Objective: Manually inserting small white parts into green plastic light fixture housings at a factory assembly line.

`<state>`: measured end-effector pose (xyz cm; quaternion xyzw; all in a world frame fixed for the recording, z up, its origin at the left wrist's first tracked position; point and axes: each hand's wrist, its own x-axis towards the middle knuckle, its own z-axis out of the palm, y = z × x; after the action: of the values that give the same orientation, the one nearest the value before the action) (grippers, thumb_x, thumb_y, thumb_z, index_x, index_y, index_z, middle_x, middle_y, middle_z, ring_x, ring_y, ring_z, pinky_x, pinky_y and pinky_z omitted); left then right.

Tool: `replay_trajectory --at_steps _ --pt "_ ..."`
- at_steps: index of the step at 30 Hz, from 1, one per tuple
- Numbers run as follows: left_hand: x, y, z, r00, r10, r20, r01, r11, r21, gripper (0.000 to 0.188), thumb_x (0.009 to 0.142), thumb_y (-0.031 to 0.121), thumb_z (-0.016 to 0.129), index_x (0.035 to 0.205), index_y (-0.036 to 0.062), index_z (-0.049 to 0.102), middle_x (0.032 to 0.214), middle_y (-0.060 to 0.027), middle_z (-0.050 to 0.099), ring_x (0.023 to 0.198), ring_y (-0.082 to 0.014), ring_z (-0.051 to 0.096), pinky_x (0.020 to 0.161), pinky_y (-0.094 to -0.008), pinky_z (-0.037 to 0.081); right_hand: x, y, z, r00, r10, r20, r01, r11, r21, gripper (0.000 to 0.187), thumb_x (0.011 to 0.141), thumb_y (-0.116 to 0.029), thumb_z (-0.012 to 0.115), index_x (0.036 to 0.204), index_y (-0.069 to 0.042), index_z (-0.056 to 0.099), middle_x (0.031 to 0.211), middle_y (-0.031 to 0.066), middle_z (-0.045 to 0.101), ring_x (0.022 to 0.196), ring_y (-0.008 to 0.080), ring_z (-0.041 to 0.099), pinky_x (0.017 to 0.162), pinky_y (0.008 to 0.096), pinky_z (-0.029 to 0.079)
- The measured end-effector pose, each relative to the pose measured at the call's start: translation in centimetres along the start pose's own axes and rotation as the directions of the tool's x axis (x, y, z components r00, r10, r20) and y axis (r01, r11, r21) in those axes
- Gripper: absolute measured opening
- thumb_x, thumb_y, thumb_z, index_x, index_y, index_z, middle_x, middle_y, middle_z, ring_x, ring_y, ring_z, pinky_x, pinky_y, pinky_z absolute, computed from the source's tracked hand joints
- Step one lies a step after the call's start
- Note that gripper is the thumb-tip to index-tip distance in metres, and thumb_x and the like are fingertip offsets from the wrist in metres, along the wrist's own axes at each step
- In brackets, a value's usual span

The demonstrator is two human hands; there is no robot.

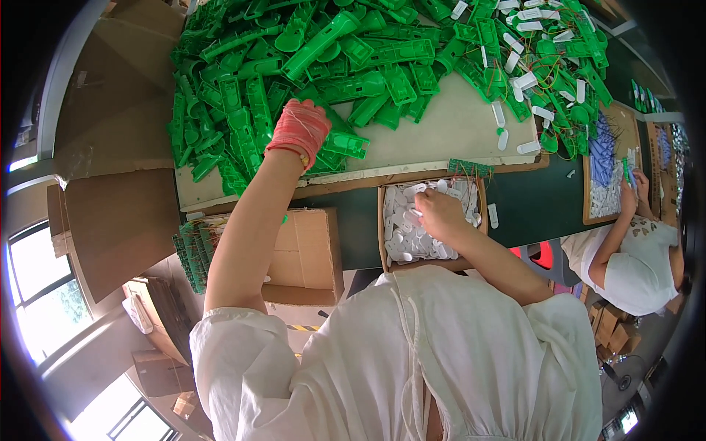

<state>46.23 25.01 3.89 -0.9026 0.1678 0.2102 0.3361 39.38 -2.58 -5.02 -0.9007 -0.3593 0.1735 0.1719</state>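
Observation:
My left hand, in a red knitted glove, is among a large heap of green plastic shells. Its fingers are curled over a green plastic shell that shows beside the knuckles; the fingertips are partly hidden. Bare, my right hand reaches into a cardboard box full of small white plastic pieces. Thumb and fingers pinch together there on a white plastic piece, mostly covered by the hand.
Green shells with white pieces and thin wires are heaped at the right. An open carton and stacked green circuit boards stand near left. More boards lie behind the white-piece box. At far right a co-worker handles parts.

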Motion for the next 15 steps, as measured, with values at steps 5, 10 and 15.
replay_trajectory --at_steps 5,10,15 --pt "-3.3 0.5 -0.2 0.946 -0.156 -0.285 0.015 0.897 -0.442 0.020 0.065 0.019 0.066 0.084 0.0135 0.060 0.095 -0.0018 0.056 0.100 -0.0191 0.050 0.084 -0.0356 0.037 -2.1 0.5 0.0 0.980 -0.064 -0.186 0.117 0.951 0.288 0.012 0.070 -0.015 0.060 0.075 -0.007 0.053 0.075 0.0086 0.054 0.067 0.0280 0.056 0.055 0.0404 0.047" --pt "-7.3 5.8 -0.6 0.942 -0.280 0.185 -0.036 -0.633 -0.774 0.029 0.077 0.012 0.058 0.103 0.0032 0.048 0.087 -0.0076 0.059 0.075 -0.0187 0.059 0.062 -0.0300 0.049 -2.6 0.7 -2.3 0.966 0.185 -0.179 0.037 0.591 0.806 0.011 0.080 -0.008 0.061 0.082 0.000 0.054 0.069 0.0043 0.057 0.059 0.0096 0.056 0.052 0.0237 0.045" --pt "-8.4 15.3 -4.7 0.974 -0.102 0.204 -0.076 -0.988 -0.134 0.034 0.078 0.011 0.055 0.110 0.0061 0.045 0.090 -0.0090 0.056 0.076 -0.0193 0.058 0.062 -0.0311 0.050 -3.8 -1.0 -7.2 0.988 0.118 -0.102 0.045 0.409 0.911 0.011 0.076 -0.007 0.066 0.082 -0.001 0.059 0.067 0.0003 0.058 0.057 0.0028 0.052 0.050 0.0179 0.040"
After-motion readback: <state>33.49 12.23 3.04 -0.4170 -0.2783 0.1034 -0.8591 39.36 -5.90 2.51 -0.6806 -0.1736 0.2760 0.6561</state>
